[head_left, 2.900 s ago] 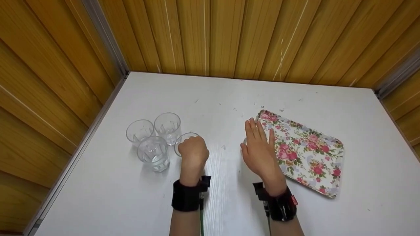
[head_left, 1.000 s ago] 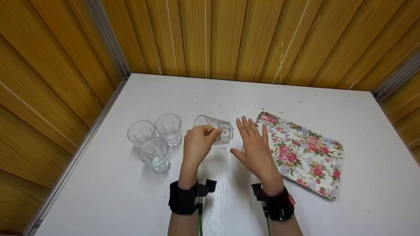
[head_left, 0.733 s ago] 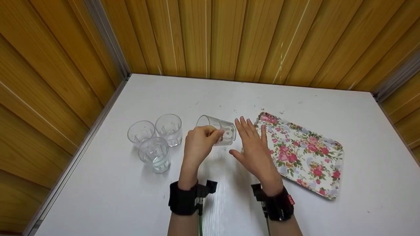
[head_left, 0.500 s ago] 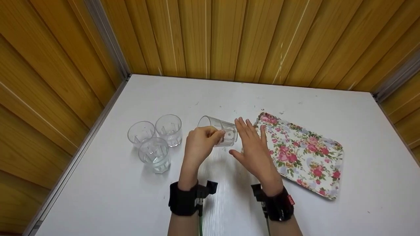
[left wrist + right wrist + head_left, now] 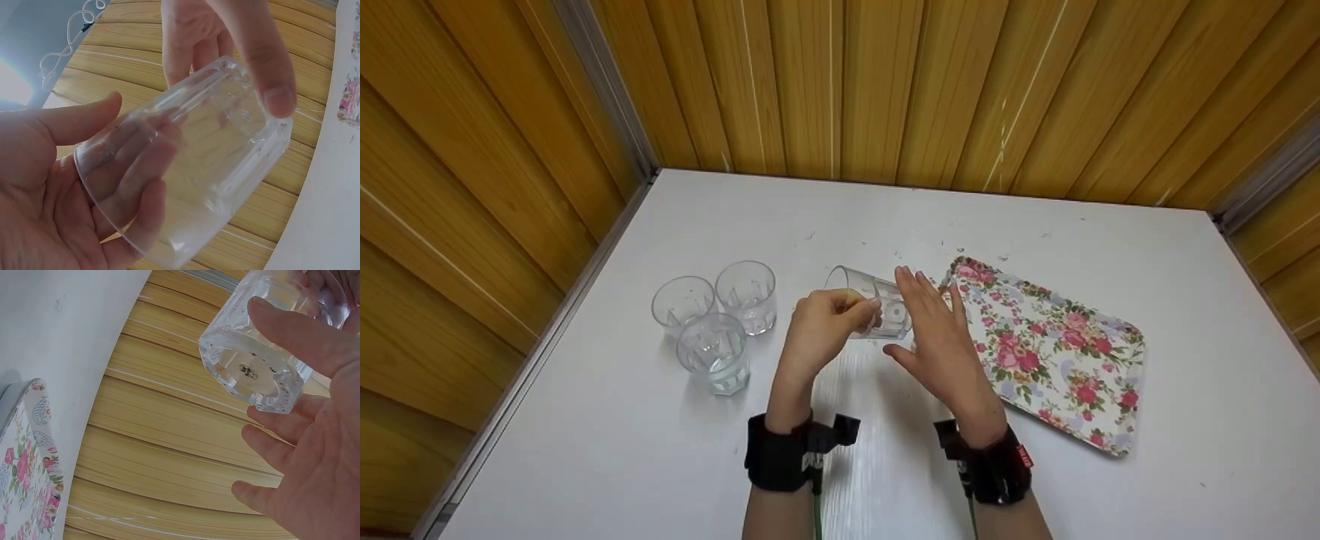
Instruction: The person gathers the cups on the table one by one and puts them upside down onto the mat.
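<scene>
In the head view my left hand (image 5: 819,330) holds a clear drinking glass (image 5: 894,313) lying on its side, above the white table. Its base points right, and its rim faces left, toward my palm. The left wrist view shows the glass (image 5: 202,163) with my left fingers curled behind its wall near the rim. My right hand (image 5: 939,346) is spread with straight fingers around the base end. The thumb of the right hand (image 5: 320,455) lies across the front of the glass in the right wrist view; whether it touches is hard to tell.
Three more clear glasses, a rear one (image 5: 746,296), a left one (image 5: 681,304) and a front one (image 5: 712,352), stand upright in a cluster at left. A floral tray (image 5: 1065,360) lies at right, angled. Wood-patterned panels (image 5: 877,90) border the table.
My left hand has lifted the glass from beside the cluster, turned it sideways and moved it right. The right hand has shifted slightly left, now beside the glass's base.
</scene>
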Motion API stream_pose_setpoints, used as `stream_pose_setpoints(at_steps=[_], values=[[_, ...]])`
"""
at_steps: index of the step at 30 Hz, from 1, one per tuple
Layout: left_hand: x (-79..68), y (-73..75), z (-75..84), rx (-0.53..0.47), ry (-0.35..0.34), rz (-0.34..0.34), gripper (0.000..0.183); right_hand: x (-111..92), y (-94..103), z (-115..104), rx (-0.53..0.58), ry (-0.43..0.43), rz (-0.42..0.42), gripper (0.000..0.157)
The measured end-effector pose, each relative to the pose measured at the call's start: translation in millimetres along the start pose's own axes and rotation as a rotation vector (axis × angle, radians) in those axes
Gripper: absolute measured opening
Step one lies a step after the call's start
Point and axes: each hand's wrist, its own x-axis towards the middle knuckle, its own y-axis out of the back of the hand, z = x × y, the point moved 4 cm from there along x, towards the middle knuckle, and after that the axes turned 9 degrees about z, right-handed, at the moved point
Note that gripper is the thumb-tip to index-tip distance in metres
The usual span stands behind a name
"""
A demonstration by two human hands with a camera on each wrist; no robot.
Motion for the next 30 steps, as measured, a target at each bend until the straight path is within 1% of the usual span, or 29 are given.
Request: stream_pose_setpoints(at_steps=[6,9,13,18,22,28,30], values=[[-0.7,-0.8,2.2,-0.026,-0.007,-0.025,0.022,0.7,0.4,0.1,-0.004,0.008,0.017,0.096],[-0.8,-1.8,2.4,-0.080,-0.003,-0.054,0.023,0.5,1.0,-0.2,-0.006,0.016,0.029,0.097],[-0.1,-3.4,0.7,-0.165,0.020,-0.094,0.023,0.2,2.1,-0.4,0.010,0.018,0.040,0.097],[0.7,-3.9,-0.2,-0.230,0.046,-0.129,0.024,0.8,3.6,0.2,0.042,0.010,0.041,0.096],[1.2,-5.0,-0.9,-0.276,0.051,-0.158,0.023,0.8,6.0,0.3,0.077,0.008,0.042,0.094],[0.9,-4.5,-1.2,-0.325,0.064,-0.168,0.022,0.8,10.0,0.5,0.112,0.013,0.051,0.092],[0.2,-4.1,-0.9,-0.333,0.058,-0.167,0.023,0.8,11.0,1.0,0.128,0.008,0.052,0.092]])
